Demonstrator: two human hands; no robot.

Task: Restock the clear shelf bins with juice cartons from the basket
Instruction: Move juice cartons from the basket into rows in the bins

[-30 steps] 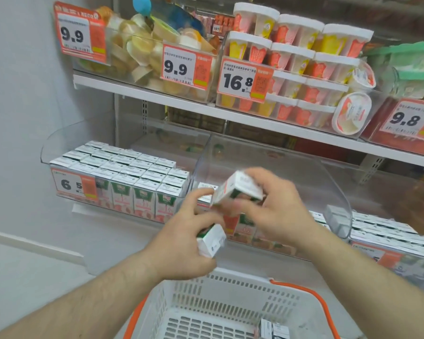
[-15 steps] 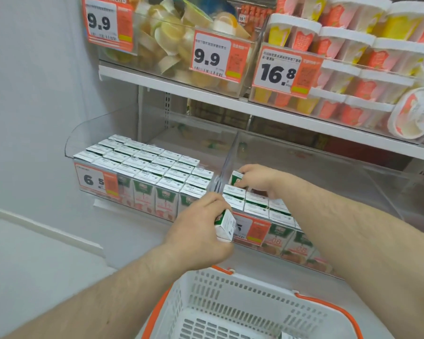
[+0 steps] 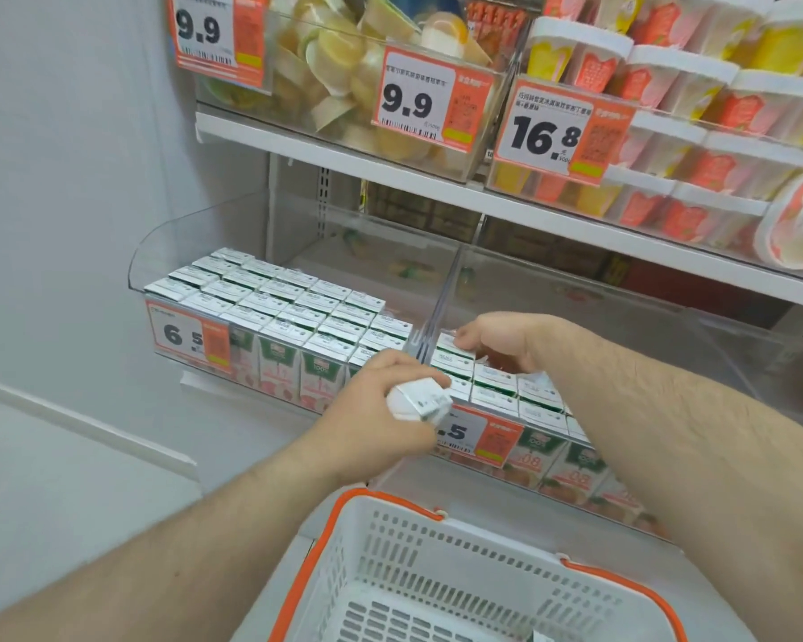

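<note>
My left hand (image 3: 376, 412) grips a small white juice carton (image 3: 420, 401) just in front of the shelf, above the white basket (image 3: 392, 502) with its orange rim. My right hand (image 3: 501, 340) reaches into the right clear bin (image 3: 668, 326). Its curled fingers hold a carton (image 3: 453, 347) at the back of the rows, beside the clear divider (image 3: 432, 312). Several cartons (image 3: 520, 396) stand in the front part of that bin. The left clear bin (image 3: 158, 243) is packed with cartons (image 3: 279, 308). A corner of one carton (image 3: 542, 637) shows in the basket.
Orange price tags (image 3: 186, 335) hang on the bin fronts. The shelf above (image 3: 344, 152) carries bins of jelly cups (image 3: 344, 62) and stacked white tubs (image 3: 677, 99). A grey wall (image 3: 66, 178) stands on the left. The rear part of the right bin holds nothing.
My right hand carried its carton from above the basket into the right bin and set it down at the back row. My left hand rose with its carton towards the bin front.
</note>
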